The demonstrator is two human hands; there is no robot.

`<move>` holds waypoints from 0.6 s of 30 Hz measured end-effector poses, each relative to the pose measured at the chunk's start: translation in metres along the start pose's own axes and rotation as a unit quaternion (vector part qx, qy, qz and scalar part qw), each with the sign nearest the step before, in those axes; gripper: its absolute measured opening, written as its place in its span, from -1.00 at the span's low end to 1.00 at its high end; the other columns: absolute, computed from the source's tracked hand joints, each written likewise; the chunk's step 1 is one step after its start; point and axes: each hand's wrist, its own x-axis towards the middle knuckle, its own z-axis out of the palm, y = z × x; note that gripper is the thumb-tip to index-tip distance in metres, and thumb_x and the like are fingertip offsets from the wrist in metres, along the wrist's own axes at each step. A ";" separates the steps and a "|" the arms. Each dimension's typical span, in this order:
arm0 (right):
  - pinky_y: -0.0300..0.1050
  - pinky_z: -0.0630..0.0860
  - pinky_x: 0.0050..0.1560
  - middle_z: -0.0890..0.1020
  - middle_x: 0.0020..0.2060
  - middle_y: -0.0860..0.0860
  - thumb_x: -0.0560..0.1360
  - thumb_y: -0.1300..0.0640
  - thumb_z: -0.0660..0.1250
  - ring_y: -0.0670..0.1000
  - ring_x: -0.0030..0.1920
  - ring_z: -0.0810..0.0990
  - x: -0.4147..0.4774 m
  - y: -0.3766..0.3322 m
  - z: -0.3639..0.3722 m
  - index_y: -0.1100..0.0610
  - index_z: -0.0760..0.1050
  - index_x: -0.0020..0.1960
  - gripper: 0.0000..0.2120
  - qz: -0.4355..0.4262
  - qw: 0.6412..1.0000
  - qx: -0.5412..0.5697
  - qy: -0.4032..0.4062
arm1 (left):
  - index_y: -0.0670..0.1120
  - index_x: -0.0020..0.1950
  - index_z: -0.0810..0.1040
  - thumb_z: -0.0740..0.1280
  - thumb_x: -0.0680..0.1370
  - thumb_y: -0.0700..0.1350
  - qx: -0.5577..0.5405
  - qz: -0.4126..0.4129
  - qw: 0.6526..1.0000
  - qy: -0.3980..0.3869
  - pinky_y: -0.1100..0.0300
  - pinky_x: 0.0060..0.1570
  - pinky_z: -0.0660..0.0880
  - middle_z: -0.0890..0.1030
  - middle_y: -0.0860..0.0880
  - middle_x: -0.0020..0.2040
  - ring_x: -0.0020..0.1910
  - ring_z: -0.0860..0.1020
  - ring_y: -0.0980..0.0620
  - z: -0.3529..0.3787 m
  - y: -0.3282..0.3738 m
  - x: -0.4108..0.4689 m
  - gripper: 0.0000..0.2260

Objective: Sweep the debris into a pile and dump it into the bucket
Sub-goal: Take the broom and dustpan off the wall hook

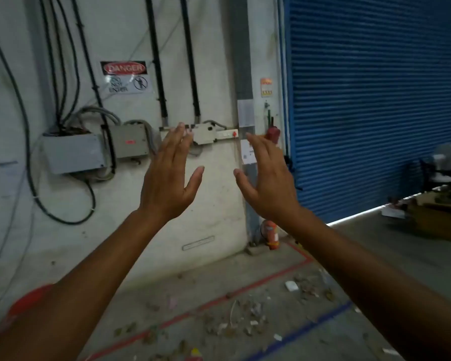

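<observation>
Both forearms fill the lower frame, raised in front of the camera, with the left hand [168, 175] and the right hand [267, 178] spread flat, fingers extended, palms turned toward each other and holding nothing. Below them, the debris [235, 319] lies scattered on the concrete floor [375, 246], spread across a red floor line [258, 281] and reaching a blue floor line [305, 329]; it is not yet gathered into a pile. It appears to consist of dry leaves, small paper scraps and one white flat piece [291, 285]. Judged from this, the material is light, loose and brittle: it should slide easily over the concrete but scatter under a fast stroke, and the leaves may crumble if pressed. It is best moved by short, low strokes toward a single point, then lifted from beneath rather than pinched. No broom or dustpan is visible. A red rounded object [28, 299] at the lower left edge, partly hidden behind the left forearm, may be the bucket; this cannot be confirmed. Further out stand a white wall [214, 183] carrying cables and electrical boxes [72, 153], a danger sign [126, 76], a fire extinguisher [271, 234] at the wall's foot, and a blue roller shutter [375, 100].
</observation>
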 end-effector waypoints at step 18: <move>0.09 0.60 0.07 0.50 0.27 0.04 0.53 0.06 0.36 0.01 0.22 0.53 -0.177 0.341 0.081 0.12 0.39 0.44 -0.50 0.308 0.942 0.084 -0.103 | -0.25 0.46 0.39 0.15 0.66 0.02 -0.229 -0.243 0.928 -0.165 0.25 0.48 0.18 0.32 -0.16 0.53 0.51 0.28 -0.04 0.393 0.086 -0.136 -0.53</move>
